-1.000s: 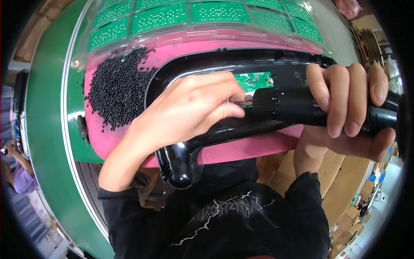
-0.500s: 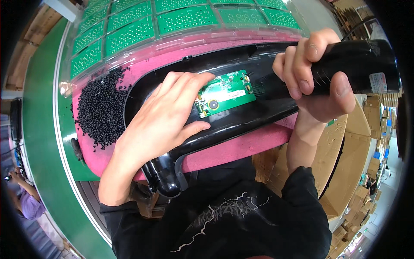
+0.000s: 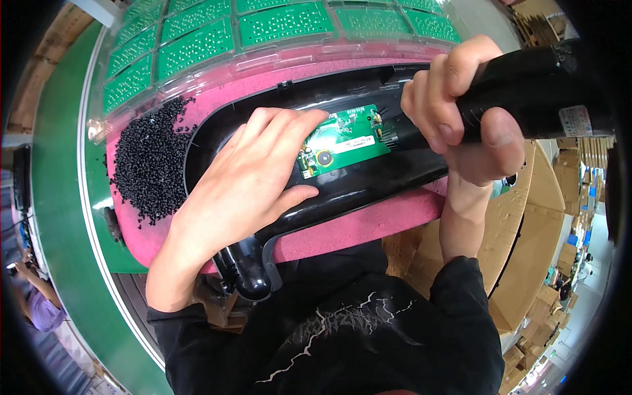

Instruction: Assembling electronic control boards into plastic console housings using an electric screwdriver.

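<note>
A green circuit board (image 3: 347, 141) lies inside a long black plastic housing (image 3: 368, 183), its pins toward the right. My left hand (image 3: 250, 171) rests flat over the board's left end, fingers stretched and thumb apart. In my right hand (image 3: 464, 108) is a thick black cylindrical electric screwdriver (image 3: 536, 85) with a pale label, fingers and thumb wrapped round it. Its tip is hidden behind the hand. A heap of small black screws (image 3: 151, 164) sits left of the housing. Everything rests on a pink foam mat (image 3: 359, 227).
Clear trays of green circuit boards (image 3: 283, 23) stand along the mat's far edge. The green table (image 3: 62, 158) stretches left. An open cardboard box (image 3: 526, 263) stands at the right, with stacked cartons beyond. Another person in purple (image 3: 43, 303) is at the far left.
My right hand and the electric screwdriver have shifted slightly left and away from me. My left hand keeps its place on the board.
</note>
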`<state>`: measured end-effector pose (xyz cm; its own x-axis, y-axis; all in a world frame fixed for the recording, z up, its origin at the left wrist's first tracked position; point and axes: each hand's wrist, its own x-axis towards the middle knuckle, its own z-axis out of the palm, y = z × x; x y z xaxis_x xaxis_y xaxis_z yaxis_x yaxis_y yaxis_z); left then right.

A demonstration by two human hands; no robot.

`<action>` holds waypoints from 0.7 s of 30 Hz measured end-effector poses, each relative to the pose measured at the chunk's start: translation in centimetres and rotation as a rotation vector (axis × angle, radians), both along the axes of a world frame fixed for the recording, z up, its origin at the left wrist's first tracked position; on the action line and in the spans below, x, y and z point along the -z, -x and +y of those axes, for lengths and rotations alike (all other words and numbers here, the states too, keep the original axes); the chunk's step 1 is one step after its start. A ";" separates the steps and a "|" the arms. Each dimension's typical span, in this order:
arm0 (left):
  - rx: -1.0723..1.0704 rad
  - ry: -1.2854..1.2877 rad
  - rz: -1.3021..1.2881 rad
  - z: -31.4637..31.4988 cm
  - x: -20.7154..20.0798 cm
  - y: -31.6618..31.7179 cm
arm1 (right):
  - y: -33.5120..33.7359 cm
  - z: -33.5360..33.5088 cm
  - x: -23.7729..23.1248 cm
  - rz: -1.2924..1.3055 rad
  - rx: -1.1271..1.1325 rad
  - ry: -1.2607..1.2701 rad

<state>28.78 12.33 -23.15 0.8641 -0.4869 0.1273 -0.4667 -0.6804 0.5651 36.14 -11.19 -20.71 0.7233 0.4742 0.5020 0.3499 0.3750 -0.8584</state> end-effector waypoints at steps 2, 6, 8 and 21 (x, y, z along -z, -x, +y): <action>0.009 -0.009 -0.016 0.0 0.0 0.0 | 0.4 0.2 0.1 0.014 0.046 -0.002; 0.043 0.001 -0.056 0.2 0.1 -0.1 | -1.1 -2.2 0.3 0.098 -0.219 -0.115; 0.034 0.008 -0.073 0.1 0.1 -0.2 | -0.7 -2.2 -0.4 0.308 0.037 -0.272; -0.314 -0.104 -0.296 2.0 0.0 -0.9 | 9.2 2.1 -0.7 -0.141 -0.307 0.176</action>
<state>29.66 14.31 -23.18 0.9060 -0.2296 0.3556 -0.3592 -0.8614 0.3590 26.95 -9.13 -20.04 0.4637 0.7458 0.4782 0.3639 0.3318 -0.8703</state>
